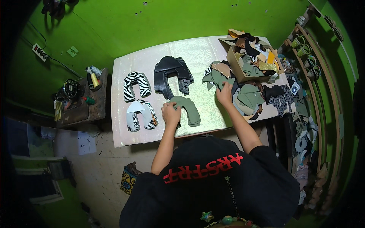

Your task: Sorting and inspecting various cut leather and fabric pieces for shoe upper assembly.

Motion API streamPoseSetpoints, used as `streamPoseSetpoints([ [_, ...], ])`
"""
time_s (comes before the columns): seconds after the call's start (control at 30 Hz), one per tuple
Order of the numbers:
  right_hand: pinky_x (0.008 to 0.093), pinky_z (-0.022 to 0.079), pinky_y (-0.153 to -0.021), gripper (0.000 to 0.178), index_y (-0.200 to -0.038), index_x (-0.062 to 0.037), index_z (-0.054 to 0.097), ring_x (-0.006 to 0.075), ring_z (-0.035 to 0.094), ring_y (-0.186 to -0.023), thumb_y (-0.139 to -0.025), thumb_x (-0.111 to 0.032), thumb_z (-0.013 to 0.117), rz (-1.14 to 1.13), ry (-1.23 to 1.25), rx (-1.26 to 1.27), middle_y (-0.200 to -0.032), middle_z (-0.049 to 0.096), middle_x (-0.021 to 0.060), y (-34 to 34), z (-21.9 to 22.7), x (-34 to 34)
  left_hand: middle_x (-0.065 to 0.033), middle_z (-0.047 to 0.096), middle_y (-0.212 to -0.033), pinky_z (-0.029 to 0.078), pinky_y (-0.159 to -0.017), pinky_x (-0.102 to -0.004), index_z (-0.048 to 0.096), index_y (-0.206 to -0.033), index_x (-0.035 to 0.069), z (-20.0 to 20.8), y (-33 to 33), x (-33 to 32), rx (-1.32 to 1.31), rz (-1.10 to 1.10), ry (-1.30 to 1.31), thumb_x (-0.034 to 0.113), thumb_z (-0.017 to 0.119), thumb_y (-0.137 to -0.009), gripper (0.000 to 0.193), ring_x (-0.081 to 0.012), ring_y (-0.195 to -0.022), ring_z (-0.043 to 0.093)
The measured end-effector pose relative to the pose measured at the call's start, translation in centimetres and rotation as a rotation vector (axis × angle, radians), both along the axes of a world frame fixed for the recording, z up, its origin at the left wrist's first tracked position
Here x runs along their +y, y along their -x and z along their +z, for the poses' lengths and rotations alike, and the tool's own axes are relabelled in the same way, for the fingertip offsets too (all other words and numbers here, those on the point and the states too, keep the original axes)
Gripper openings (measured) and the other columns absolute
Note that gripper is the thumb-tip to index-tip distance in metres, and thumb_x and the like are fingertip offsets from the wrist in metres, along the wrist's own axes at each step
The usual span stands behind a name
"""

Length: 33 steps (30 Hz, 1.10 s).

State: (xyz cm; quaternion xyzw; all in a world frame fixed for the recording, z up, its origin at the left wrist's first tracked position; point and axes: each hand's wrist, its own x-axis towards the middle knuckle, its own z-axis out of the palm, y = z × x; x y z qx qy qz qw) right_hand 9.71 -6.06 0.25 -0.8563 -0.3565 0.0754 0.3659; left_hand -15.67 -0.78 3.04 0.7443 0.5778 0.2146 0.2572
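My left hand (172, 113) is closed on the left end of a stack of olive-green U-shaped fabric pieces (189, 109) near the table's front edge. Further right, my right hand (225, 95) pinches an olive-green fabric piece (217, 79) at a loose heap of cut scraps. Behind the green stack lie black U-shaped pieces (167, 70). To the left are a zebra-print U-shaped stack (142, 81) and, nearer me, a pale grey and zebra-print U-shaped stack (132, 109). More green pieces (249, 95) sit right of my right hand.
A cardboard box (236, 68) full of mixed scraps stands at the table's back right. Patterned dark pieces (281, 99) spread over the right edge. A sewing machine table (85, 110) with thread cones (94, 79) stands left. A wooden rack (317, 98) lines the right wall.
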Motion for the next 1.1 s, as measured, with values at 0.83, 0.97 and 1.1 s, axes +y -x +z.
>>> streamPoseSetpoints([
  [0.83,0.0398,0.041,-0.08,0.03,-0.097,-0.0076,0.057,0.031,0.049,-0.095,-0.071,-0.019,0.062,0.031,0.157,-0.178,-0.1,0.05,0.0124,-0.6,2.6,-1.6,-0.0062,0.056,-0.087,0.042,-0.065,-0.0236,0.061,-0.091,0.002,0.2,-5.7,-1.0,-0.446,-0.366,0.2,0.009,0.059,-0.075,0.017,-0.011,-0.071,0.053],
  [0.97,0.0403,0.039,-0.082,0.04,-0.106,-0.0095,0.052,0.0298,0.044,-0.1,-0.069,-0.019,0.063,0.061,0.284,-0.161,-0.107,0.045,0.012,-1.2,2.0,-1.7,-0.0054,0.058,-0.084,0.043,-0.065,-0.0237,0.061,-0.091,0.001,0.2,-4.5,-0.8,-0.502,-0.293,0.183,0.009,0.058,-0.077,0.017,-0.0101,-0.071,0.053],
  [1.1,0.0401,0.04,-0.079,0.027,-0.093,-0.0075,0.057,0.0289,0.046,-0.097,-0.069,-0.02,0.063,0.064,0.225,-0.19,-0.1,0.049,0.0109,-2.5,0.8,-1.3,-0.0035,0.059,-0.08,0.043,-0.065,-0.023,0.06,-0.091,0.0,0.4,-2.9,-0.4,-0.546,-0.214,0.189,0.007,0.056,-0.078,0.015,-0.0087,-0.07,0.053],
])
